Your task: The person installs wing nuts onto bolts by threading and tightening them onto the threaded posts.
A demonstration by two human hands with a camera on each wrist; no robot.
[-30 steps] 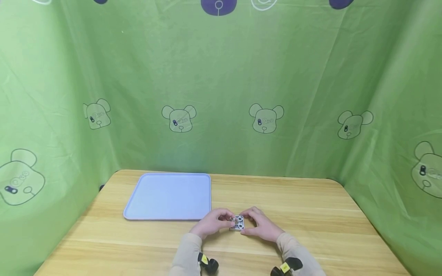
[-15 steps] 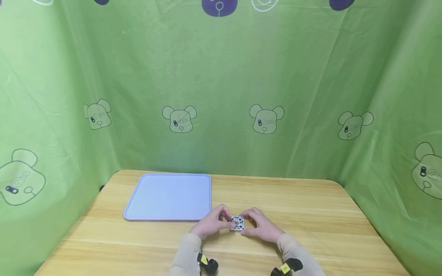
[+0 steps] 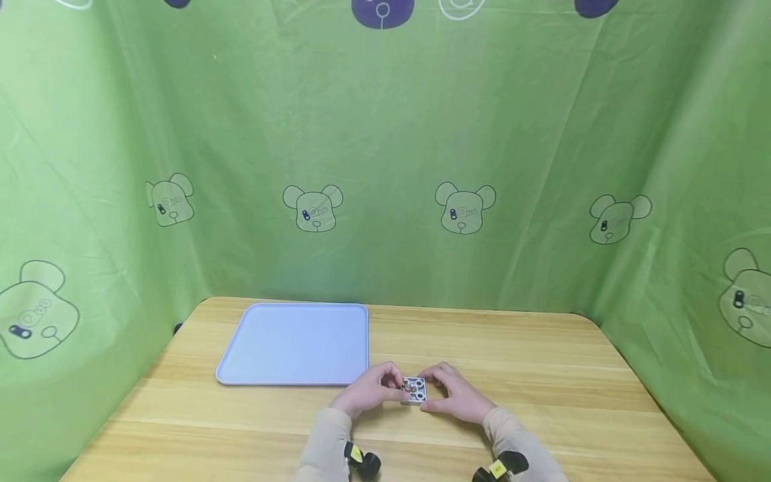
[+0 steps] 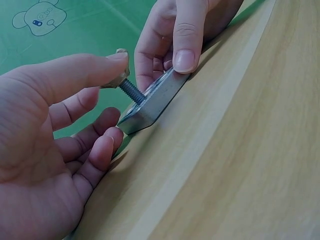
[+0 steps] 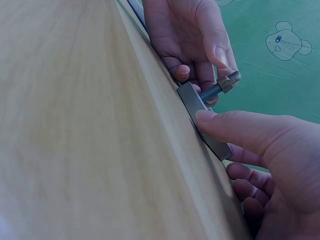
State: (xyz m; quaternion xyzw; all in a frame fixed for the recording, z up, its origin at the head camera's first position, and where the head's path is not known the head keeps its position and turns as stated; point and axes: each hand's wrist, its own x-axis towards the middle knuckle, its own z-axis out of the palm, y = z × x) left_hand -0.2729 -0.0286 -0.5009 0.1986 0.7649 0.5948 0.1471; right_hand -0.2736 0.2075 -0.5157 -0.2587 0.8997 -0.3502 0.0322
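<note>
A small square metal block [image 3: 414, 390] with round holes lies on the table between the two hands. From its upper face rises a threaded bolt [image 5: 210, 93], carrying a brass-coloured nut [image 5: 226, 84] near its free end. My left hand [image 3: 365, 389] pinches that nut between thumb and index finger; its other fingers curl loosely beside the block's left end, as the left wrist view shows. On the opposite side my right hand [image 3: 460, 396] grips the block by its edges, thumb on the near side and fingers on the far side.
A pale blue tray [image 3: 295, 345] lies at the back left of the wooden table [image 3: 530, 355], just beyond the left hand. Green curtains [image 3: 385, 120] with bear prints enclose the back and sides. Each sleeve carries a black wrist camera [image 3: 369, 464].
Half a second ago the left index finger was raised off a little; now it is lower, back by the bolt. The right hand and the block stay in place.
</note>
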